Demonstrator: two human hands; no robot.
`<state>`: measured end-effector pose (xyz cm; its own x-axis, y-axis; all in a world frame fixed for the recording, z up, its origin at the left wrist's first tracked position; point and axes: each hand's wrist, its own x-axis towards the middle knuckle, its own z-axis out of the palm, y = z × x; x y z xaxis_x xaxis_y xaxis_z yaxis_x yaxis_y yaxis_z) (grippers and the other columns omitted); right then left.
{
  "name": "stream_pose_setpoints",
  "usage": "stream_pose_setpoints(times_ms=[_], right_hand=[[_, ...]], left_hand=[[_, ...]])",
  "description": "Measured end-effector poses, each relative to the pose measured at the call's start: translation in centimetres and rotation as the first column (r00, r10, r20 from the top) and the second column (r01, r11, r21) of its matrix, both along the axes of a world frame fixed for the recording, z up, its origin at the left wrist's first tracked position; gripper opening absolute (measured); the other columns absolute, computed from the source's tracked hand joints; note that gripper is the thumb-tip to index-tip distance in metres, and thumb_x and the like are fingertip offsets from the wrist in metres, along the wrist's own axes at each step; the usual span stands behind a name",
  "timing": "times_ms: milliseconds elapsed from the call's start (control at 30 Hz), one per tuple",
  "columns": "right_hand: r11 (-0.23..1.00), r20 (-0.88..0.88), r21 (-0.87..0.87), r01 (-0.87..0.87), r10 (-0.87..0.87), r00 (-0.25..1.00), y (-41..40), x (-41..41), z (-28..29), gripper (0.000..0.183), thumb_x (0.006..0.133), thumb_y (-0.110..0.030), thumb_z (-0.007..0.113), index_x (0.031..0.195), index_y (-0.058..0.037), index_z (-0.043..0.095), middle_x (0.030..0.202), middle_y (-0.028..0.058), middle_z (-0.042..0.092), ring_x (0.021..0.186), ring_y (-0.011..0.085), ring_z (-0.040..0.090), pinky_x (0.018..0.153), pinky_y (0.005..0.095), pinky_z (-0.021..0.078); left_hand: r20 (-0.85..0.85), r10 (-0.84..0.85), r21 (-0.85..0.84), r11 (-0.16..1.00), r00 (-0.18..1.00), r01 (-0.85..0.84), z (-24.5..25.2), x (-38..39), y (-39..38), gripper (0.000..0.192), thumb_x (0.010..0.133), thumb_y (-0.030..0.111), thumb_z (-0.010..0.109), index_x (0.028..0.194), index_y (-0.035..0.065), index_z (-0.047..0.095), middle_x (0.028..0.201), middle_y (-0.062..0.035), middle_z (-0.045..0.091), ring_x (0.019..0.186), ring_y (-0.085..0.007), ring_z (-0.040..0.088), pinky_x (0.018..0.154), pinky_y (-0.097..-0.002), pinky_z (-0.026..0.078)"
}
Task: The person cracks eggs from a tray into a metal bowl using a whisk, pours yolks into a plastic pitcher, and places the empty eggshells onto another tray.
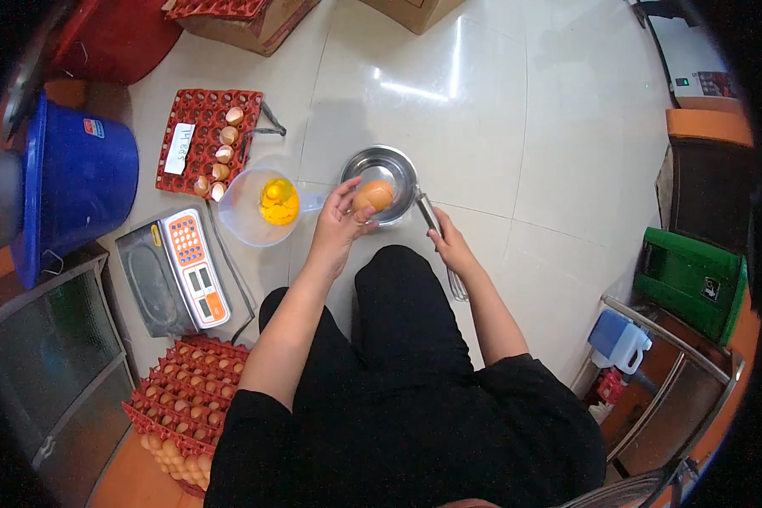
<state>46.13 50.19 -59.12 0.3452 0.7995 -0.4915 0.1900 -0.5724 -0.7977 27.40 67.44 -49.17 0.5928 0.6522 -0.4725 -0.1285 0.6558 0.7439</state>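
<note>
My left hand (pixel 343 216) is closed around a brown egg (pixel 373 195), held over a round stainless steel bowl (pixel 381 155) on the floor. A fine dark line shows on the egg's shell. My right hand (pixel 449 242) grips the metal handle of a wire whisk (pixel 429 214); its wire loops point back toward me and its handle end is near the bowl's rim. Left of the bowl stands a translucent plastic measuring jug (pixel 238 213) holding raw egg yolks (pixel 279 202). Beyond it, a red egg tray (pixel 206 117) carries several empty shells (pixel 228 135) and a paper slip (pixel 179 148) with writing.
A digital scale (pixel 193 270) sits at left, its cable running past the jug. Closer to me are stacked egg trays (pixel 187 387) full of eggs. A blue bucket (pixel 89 165) stands far left, cardboard boxes (pixel 241 28) at the back. A metal rack (pixel 667 340) and green container (pixel 689 279) are right.
</note>
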Motion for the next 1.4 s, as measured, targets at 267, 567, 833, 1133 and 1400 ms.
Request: stream_pose_setpoints(times_ms=[267,567,833,1133,1400], right_hand=[[0.998,0.093,0.049,-0.037,0.032,0.995,0.7,-1.3,1.8,0.049,0.088,-0.020,0.048,0.130,-0.0005,0.031,0.130,0.0221,0.039,0.123,0.0327,0.036,0.103,0.0359,0.0274],[0.991,0.011,0.116,0.063,-0.065,0.998,-1.1,-1.5,4.4,0.052,0.089,-0.025,0.049,0.130,-0.0008,0.029,0.127,0.0235,0.042,0.121,0.0343,0.039,0.100,0.0360,0.0309],[0.953,0.076,0.299,0.057,-0.084,0.994,-3.4,-1.7,6.6,0.051,0.088,-0.023,0.051,0.132,-0.0095,0.029,0.087,0.0089,0.057,0.061,0.0151,0.051,0.053,0.0289,0.0460],[0.950,0.087,0.310,0.039,-0.069,0.994,-5.0,-2.4,8.0,0.052,0.088,-0.026,0.051,0.131,-0.0094,0.028,0.086,0.0075,0.056,0.060,0.0135,0.050,0.052,0.0281,0.0447],[0.926,0.039,0.370,0.077,-0.098,0.994,-5.2,-1.9,8.7,0.049,0.088,-0.021,0.049,0.132,-0.0090,0.028,0.084,0.0069,0.055,0.060,0.0130,0.051,0.051,0.0269,0.0448]], left_hand=[[0.186,-0.013,0.103,0.995,0.982,-0.006,6.3,2.8,1.5,0.060,0.076,0.009,0.068,0.125,0.0083,0.034,0.119,-0.0086,0.049,0.106,-0.0170,0.049,0.086,-0.0304,0.043],[0.229,0.011,0.969,-0.095,0.973,-0.227,26.0,5.0,1.8,0.063,0.065,-0.002,0.071,0.118,0.0040,0.038,0.114,-0.0111,0.051,0.103,-0.0187,0.051,0.087,-0.0317,0.041],[0.372,0.062,0.760,-0.592,0.926,-0.266,35.8,2.1,-2.8,0.066,0.057,0.000,0.073,0.114,0.0118,0.041,0.109,-0.0076,0.056,0.097,-0.0271,0.054,0.082,-0.0366,0.041],[0.216,-0.105,0.963,-0.142,0.971,-0.229,47.1,3.0,-9.3,0.034,0.064,0.006,0.068,0.096,0.0019,0.058,0.097,-0.0126,0.060,0.088,-0.0262,0.060,0.077,-0.0328,0.050],[0.014,0.064,0.982,-0.188,0.998,-0.002,49.7,1.3,-9.3,0.054,0.063,0.016,0.069,0.112,0.0075,0.048,0.097,-0.0156,0.061,0.088,-0.0250,0.061,0.080,-0.0343,0.048]])
